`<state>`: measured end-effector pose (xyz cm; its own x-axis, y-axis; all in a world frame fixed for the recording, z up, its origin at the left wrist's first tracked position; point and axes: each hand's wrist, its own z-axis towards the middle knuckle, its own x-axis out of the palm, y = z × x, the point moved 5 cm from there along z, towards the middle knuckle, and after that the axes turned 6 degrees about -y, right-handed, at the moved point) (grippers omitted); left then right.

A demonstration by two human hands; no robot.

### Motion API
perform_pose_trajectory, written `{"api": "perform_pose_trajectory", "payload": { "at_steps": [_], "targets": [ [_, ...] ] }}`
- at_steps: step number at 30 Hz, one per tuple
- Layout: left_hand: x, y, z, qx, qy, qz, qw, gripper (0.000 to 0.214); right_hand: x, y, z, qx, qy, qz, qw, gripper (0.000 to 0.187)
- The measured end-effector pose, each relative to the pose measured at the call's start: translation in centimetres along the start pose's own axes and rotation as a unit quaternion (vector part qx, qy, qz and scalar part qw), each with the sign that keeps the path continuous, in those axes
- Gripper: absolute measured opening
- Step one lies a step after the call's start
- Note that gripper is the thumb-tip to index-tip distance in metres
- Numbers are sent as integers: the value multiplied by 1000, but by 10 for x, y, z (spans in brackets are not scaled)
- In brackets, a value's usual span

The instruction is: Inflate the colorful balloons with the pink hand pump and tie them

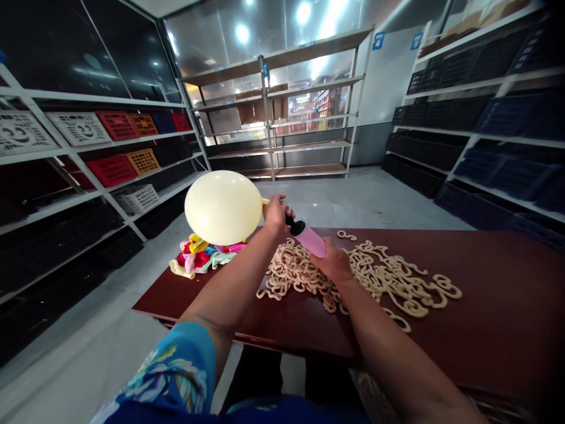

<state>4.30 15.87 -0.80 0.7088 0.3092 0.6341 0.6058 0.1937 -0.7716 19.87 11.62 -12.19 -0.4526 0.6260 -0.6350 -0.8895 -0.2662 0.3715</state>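
Observation:
A pale yellow inflated balloon [223, 207] hangs above the left end of the dark red table [485, 282]. My left hand [276, 215] is closed round the balloon's neck, holding it on the black nozzle of a pink hand pump [309, 238]. My right hand [335, 262] is wrapped round the pump's rear end. Both hands hover just above the tabletop.
A heap of colourful uninflated balloons [203, 254] lies at the table's left corner. A tangle of cream cord loops [375, 277] spreads over the middle. Metal shelves with plastic crates [112, 171] line the left, dark crates the right, bare shelves [304, 112] behind.

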Motion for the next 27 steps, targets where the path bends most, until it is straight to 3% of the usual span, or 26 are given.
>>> {"api": "perform_pose_trajectory", "payload": {
  "at_steps": [3, 8, 12, 15, 23, 27],
  "targets": [
    [-4, -23, 8, -11, -5, -14, 1000, 11, -1, -1, 2, -6, -2, 7, 1000, 39],
    [-2, -86, 26, 35, 6, -14, 999, 8, -3, -4, 5, -2, -7, 14, 1000, 39],
    [-3, -103, 30, 29, 10, -27, 999, 29, -3, -5, 4, -5, -19, 9, 1000, 35],
    [-5, -91, 26, 34, 2, -33, 999, 39, -1, -3, 2, -16, -18, 5, 1000, 34],
    [1, -23, 9, -9, -6, -26, 1000, 42, 0, 0, -1, -4, 4, 3, 1000, 37],
    [2, 0, 3, -20, -2, -7, 1000, 42, -1, 2, 0, 11, 15, 3, 1000, 40]
  ]
}}
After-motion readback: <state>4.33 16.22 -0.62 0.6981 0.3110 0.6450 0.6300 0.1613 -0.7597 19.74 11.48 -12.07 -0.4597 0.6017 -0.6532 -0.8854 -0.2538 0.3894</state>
